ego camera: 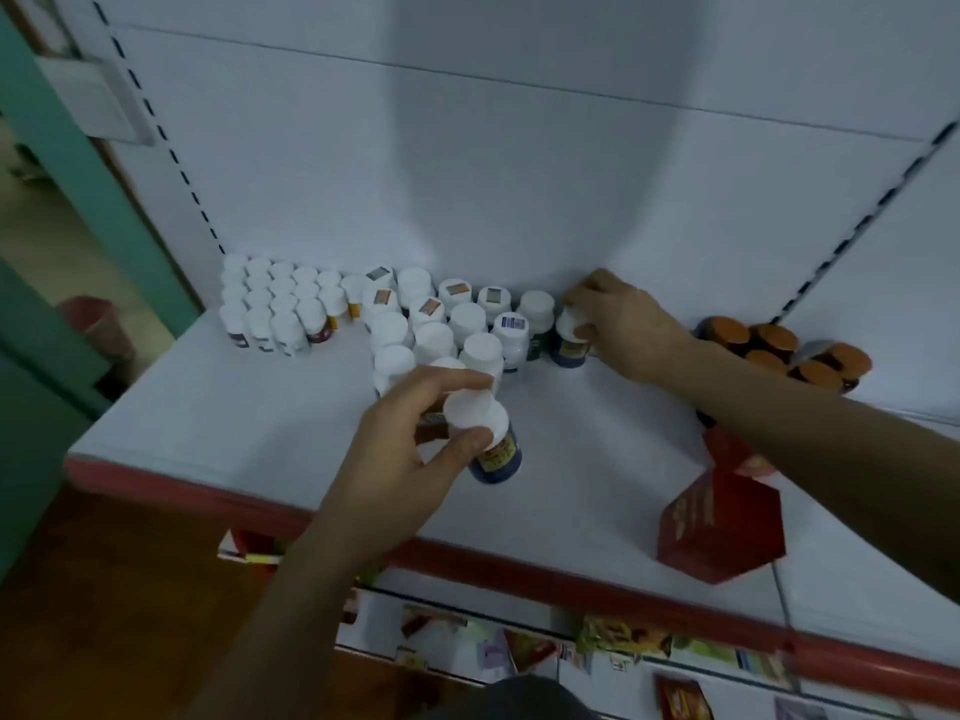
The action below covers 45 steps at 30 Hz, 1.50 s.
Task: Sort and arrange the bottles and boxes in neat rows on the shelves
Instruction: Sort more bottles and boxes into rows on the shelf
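Observation:
My left hand [410, 449] grips a blue-labelled bottle with a white cap [491, 444], tilted, just in front of a cluster of white-capped bottles [441, 330] on the white shelf [234, 407]. My right hand [618, 324] reaches to the back of the shelf and holds the cap of another blue-labelled bottle [571, 340] at the right end of that cluster. Small white bottles [270, 304] stand in tight rows at the back left.
Orange-capped jars [779, 350] stand at the back right, behind my right forearm. A red hexagonal box [722, 522] sits near the shelf's red front edge [519, 569]. Boxes and packets lie on the lower shelf [519, 646]. A green frame stands at the left.

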Each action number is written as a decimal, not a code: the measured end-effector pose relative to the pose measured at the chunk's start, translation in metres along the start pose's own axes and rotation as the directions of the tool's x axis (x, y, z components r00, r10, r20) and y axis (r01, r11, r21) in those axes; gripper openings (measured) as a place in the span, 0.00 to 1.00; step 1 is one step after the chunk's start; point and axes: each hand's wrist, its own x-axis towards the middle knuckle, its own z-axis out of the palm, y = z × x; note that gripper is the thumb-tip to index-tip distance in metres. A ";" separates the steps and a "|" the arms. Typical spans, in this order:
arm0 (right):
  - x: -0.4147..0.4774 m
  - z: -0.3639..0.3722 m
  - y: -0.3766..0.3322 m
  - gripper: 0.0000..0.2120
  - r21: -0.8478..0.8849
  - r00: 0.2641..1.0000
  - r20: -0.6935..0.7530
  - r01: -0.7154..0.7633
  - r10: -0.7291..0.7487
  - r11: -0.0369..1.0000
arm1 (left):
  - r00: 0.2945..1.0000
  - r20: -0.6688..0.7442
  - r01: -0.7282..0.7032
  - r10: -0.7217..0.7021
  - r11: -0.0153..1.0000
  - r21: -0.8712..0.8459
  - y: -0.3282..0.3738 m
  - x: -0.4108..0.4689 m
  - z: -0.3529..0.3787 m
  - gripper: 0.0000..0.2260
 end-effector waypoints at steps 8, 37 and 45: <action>-0.001 -0.012 -0.025 0.20 -0.033 0.983 -0.055 -0.179 0.177 0.983 | 0.985 0.143 -0.083 0.096 0.992 -0.094 -0.004 0.032 -0.020 0.15; -0.028 0.068 -0.107 0.24 0.774 0.541 -0.238 -0.396 0.807 0.494 | 0.960 0.204 -0.270 0.190 0.814 0.515 -0.048 0.091 -0.029 0.05; -0.106 -0.004 -0.140 0.19 0.539 0.620 -0.433 -0.405 0.655 0.739 | 0.964 0.163 -0.266 0.212 0.816 0.514 -0.041 0.085 -0.030 0.07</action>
